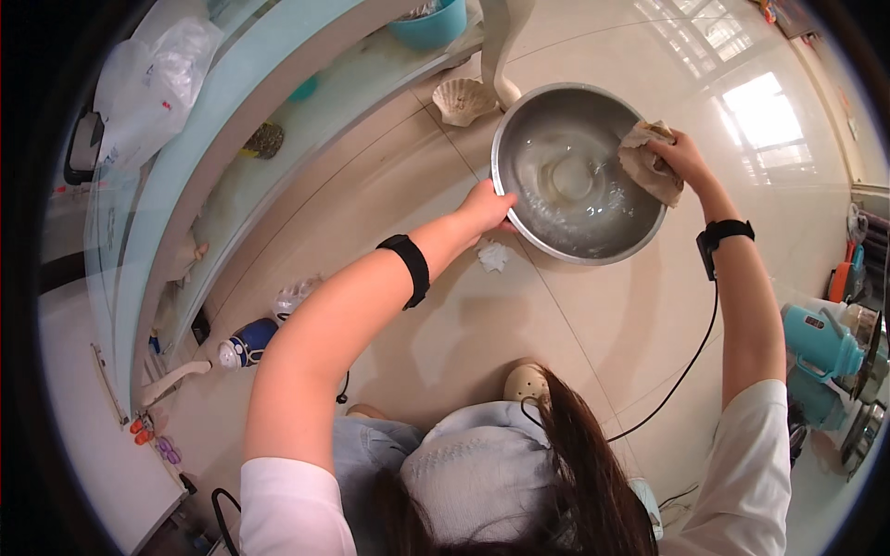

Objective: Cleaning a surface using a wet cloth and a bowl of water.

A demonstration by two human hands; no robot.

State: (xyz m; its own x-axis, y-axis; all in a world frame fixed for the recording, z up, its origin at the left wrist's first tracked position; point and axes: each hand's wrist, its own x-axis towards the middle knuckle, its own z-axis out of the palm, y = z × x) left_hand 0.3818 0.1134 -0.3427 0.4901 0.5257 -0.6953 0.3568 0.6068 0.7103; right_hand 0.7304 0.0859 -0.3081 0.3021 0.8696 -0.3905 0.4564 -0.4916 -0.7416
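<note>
A round metal basin with water in it is held out over the tiled floor. My left hand grips its near left rim, thumb on top and fingers beneath. At the right rim, my right hand holds a crumpled beige cloth, which lies over the basin's edge. The fingers of that hand are partly hidden by the cloth. Below the basin, a white crumpled scrap lies on the floor.
A scallop-shaped dish stands beside a curved table leg. The glass-topped table curves along the left, with a turquoise tub on its lower shelf. A blue bottle is near my left arm; a turquoise jug stands at right.
</note>
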